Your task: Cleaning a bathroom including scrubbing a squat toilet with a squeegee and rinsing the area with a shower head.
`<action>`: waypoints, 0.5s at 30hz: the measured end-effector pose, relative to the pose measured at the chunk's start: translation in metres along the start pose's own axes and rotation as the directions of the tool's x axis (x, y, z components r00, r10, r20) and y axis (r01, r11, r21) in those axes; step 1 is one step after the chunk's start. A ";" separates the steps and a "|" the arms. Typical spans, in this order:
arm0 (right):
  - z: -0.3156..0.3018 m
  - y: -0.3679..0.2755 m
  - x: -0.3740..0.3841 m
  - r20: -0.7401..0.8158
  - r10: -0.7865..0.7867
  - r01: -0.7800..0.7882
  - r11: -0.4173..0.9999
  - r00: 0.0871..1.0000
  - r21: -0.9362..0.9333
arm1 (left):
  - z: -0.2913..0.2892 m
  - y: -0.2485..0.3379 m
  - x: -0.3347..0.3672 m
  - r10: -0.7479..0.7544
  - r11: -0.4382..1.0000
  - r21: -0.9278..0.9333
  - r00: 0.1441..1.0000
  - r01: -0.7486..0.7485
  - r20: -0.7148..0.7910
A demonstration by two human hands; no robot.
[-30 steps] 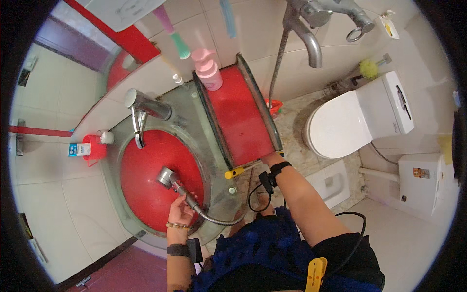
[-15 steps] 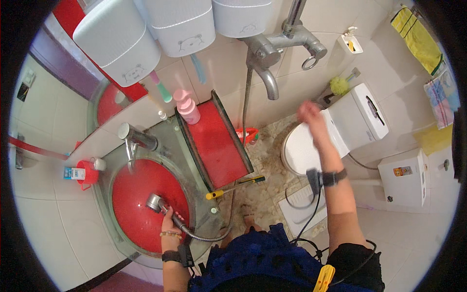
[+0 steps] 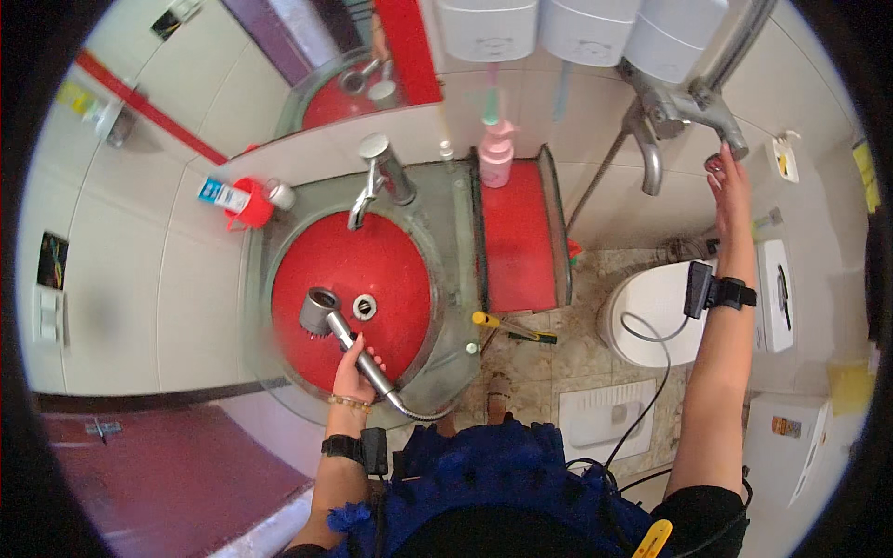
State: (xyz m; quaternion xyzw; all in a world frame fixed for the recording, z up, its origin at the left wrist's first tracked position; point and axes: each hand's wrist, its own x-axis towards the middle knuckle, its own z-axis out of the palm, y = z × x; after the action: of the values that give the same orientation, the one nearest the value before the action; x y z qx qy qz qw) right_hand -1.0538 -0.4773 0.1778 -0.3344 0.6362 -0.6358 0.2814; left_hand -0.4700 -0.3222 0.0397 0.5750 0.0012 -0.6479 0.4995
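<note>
My left hand (image 3: 353, 374) is closed round the handle of a grey shower head (image 3: 323, 313). The head is held over the red washbasin (image 3: 298, 265), beside its drain (image 3: 365, 307), and its metal hose hangs from the handle's lower end. At the far right my right hand (image 3: 732, 197) is raised to the end of the wall-mounted shower mixer tap (image 3: 679, 113). Its fingers are at the tap's ring-shaped handle, which they partly hide. The basin's own chrome faucet (image 3: 389, 177) stands at the back rim.
A pink pump bottle (image 3: 496, 158) stands on the red shelf (image 3: 519, 246). Left of the faucet is a red cup (image 3: 249, 205) with a tube. White bins (image 3: 488, 33) hang above. A toilet (image 3: 642, 321), a squat pan (image 3: 605, 418) and a yellow-handled tool (image 3: 512, 327) lie lower right.
My right hand has moved up from above the toilet to the mixer tap. My left hand still holds the shower head over the basin. The view has shifted left.
</note>
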 end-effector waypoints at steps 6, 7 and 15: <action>0.000 -0.008 0.002 0.036 0.129 -0.132 0.986 0.991 0.102 | -0.017 0.005 -0.015 0.054 0.998 0.030 0.998 -0.055 0.029; -0.003 -0.008 0.005 0.091 0.150 -0.162 0.976 0.985 0.148 | -0.020 0.004 -0.014 0.057 0.998 0.028 0.998 -0.058 0.034; -0.023 0.012 -0.031 -0.271 -0.229 0.102 0.906 0.935 -0.411 | -0.025 0.005 -0.033 0.077 0.993 -0.102 0.969 -0.054 0.235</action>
State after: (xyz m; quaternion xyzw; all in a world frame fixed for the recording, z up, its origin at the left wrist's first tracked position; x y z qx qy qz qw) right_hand -1.0534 -0.4396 0.1650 -0.3322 0.7553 -0.5628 0.0490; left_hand -0.4532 -0.2884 0.0589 0.4683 -0.0470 -0.6947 0.5439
